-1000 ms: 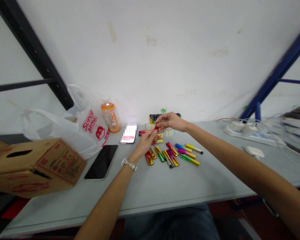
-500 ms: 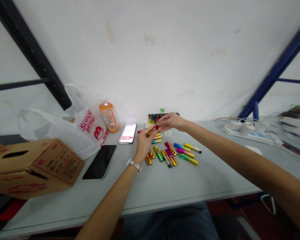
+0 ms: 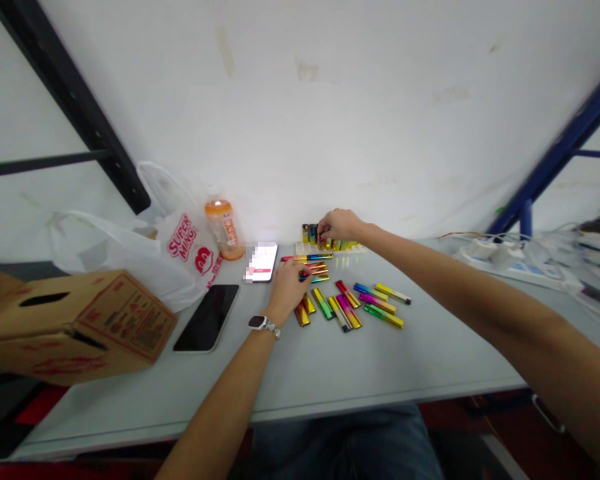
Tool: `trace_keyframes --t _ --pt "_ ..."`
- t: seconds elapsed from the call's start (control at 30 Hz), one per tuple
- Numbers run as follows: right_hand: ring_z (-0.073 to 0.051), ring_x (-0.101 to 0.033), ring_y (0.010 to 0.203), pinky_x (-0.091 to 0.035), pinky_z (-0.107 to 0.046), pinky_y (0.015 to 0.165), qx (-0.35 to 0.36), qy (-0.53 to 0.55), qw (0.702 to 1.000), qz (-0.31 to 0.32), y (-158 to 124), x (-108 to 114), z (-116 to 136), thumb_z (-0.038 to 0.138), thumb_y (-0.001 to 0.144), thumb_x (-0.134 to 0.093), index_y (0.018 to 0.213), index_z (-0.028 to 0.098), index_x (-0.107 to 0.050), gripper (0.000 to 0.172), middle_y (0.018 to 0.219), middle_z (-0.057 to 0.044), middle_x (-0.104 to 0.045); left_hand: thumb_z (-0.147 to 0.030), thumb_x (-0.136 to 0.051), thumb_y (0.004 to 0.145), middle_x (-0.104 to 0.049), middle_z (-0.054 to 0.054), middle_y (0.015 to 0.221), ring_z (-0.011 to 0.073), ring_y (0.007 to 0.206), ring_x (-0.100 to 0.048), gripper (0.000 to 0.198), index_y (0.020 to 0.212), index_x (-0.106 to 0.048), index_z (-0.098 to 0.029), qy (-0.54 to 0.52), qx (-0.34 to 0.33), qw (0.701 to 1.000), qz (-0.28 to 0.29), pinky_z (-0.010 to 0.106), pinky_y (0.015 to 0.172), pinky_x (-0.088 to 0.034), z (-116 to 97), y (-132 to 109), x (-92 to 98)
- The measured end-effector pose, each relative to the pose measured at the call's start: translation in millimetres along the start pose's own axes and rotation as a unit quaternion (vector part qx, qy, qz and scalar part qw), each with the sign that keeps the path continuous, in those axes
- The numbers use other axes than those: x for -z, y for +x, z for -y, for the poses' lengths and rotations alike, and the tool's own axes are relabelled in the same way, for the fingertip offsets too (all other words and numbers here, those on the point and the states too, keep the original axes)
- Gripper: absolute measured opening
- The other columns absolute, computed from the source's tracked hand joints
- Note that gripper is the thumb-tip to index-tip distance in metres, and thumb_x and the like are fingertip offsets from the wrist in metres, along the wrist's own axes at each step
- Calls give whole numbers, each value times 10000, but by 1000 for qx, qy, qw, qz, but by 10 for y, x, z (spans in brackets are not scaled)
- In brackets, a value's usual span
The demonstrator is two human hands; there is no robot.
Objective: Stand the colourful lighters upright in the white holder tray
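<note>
My right hand is over the white rack by the wall, its fingers closed on a reddish lighter in the row. Other lighters stand upright in that rack on both sides, partly hidden by the hand. Lower and to the left, my left hand has its fingertips curled around the end of a dark, shiny lighter, mostly covered by the fingers. Beside it lie several metallic lighters in a small group. More coloured lighters, such as a green one and a magenta one, are spread flat on the table.
On the left are a cardboard box, a white plastic bag, an orange-capped bottle, a dark phone and a lit phone. A power strip with cables lies at the right.
My hands, together over the table before, are now apart. The right one has moved back to the rack with a lighter; the left has lowered to the lying lighters. The view has shifted slightly.
</note>
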State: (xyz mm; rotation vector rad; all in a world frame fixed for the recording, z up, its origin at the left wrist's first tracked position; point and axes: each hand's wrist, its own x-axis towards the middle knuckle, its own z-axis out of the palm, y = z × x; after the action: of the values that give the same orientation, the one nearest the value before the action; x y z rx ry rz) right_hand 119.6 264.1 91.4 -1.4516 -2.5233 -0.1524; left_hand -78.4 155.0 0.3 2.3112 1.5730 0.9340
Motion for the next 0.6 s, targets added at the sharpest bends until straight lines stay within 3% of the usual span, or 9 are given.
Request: trace_keyframes --t 0.33,0.43,0.6 --pt "-173 -668 760 -459 -253 723 12 112 994 4 117 -171 -190 207 771 -731 963 185 -812 209 846 -33 -776 -300 -682 835 -690 85 1052 289 1025 -571 119 897 -746 -221 70 12 997 38 437 913 -412 -29 11 115" --pt "-213 -622 892 -441 -299 814 21 56 998 -24 81 -186 -193 248 812 -711 952 181 -816 188 935 -78 -748 -300 -713 803 -690 78 1026 306 1031 -570 99 868 -750 -235 86 16 995 41 451 915 -398 2 12 167" --pt "-296 -468 1085 -390 -401 901 21 -35 996 -79 -89 -202 -59 348 906 -617 1052 225 -800 265 1126 -156 -572 -345 -751 766 -677 97 1021 316 1032 -571 154 872 -760 -233 108 24 993 50 440 897 -414 36 17 206"
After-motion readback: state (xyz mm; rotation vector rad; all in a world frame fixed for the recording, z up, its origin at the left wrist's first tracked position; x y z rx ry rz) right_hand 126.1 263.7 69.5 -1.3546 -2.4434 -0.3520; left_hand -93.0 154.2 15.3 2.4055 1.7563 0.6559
